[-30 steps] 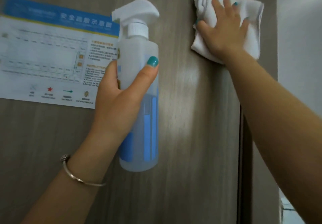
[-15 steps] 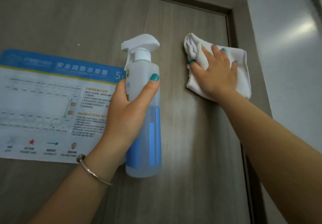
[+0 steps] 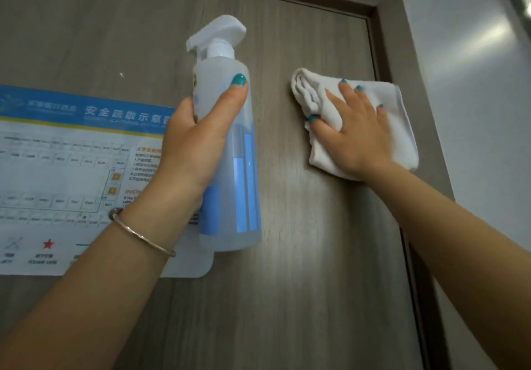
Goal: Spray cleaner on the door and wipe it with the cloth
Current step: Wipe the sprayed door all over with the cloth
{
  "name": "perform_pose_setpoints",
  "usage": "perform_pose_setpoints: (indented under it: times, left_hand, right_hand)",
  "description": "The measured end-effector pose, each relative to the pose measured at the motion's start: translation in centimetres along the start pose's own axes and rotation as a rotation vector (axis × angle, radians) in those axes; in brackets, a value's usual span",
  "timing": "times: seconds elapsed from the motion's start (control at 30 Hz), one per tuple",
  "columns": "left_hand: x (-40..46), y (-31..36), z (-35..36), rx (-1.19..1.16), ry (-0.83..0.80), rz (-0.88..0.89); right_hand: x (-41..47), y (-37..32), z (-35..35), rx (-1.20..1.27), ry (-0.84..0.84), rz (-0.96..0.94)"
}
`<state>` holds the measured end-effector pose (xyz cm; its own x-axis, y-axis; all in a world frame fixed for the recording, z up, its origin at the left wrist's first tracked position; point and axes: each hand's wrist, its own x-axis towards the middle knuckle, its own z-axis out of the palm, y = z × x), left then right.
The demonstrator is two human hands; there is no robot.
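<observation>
Cloth [image 3: 399, 128] pressed flat to the door [image 3: 301, 254], near its upper right corner by the frame [image 3: 388, 24].
Right hand [image 3: 356, 136] spreads straight fingers over it, likely to wipe with even pressure. Left hand [image 3: 192, 151] wraps the spray bottle [image 3: 230, 154], upright and parked clear of the cloth, in front of the evacuation notice [image 3: 71, 180].

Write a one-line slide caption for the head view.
Right hand presses white cloth to grey door; left hand holds spray bottle.
</observation>
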<state>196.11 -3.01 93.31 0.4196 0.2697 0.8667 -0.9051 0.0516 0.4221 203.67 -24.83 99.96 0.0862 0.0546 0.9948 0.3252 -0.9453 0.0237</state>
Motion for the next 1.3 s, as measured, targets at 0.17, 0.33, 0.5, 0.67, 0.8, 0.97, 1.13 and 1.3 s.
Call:
perform_pose_setpoints:
  times: [0.17,0.33,0.5,0.67,0.8,0.97,1.13,1.3]
  left_hand:
    - [1.6,-0.1,0.1,-0.014,-0.004,-0.036]
    - [3.0,-0.3,-0.1,-0.036,0.013,-0.044]
    - [4.0,-0.8,-0.4,-0.005,-0.007,-0.057]
    - [4.3,-0.6,-0.4,0.050,-0.018,-0.063]
    - [4.3,-0.6,-0.3,0.070,-0.012,-0.024]
    - [4.6,-0.3,-0.2,0.097,0.012,-0.050]
    - [4.0,0.1,0.0,0.097,0.066,-0.066]
    - [3.6,0.7,-0.2,0.102,0.038,-0.102]
  right_hand:
    - [4.5,-0.9,0.1,0.035,0.064,0.187]
    - [1.5,-3.9,1.2,-0.001,0.066,-0.016]
    - [1.6,-3.7,1.0,-0.080,0.012,-0.214]
    - [2.9,-0.2,0.1,0.006,0.070,0.172]
    - [3.1,-2.3,0.9,0.042,0.111,0.249]
    - [3.1,-6.4,1.9,0.005,0.080,0.061]
    - [3.4,-5.3,1.5,-0.076,0.017,-0.170]
    - [2.8,0.2,-0.2,-0.058,0.068,0.111]
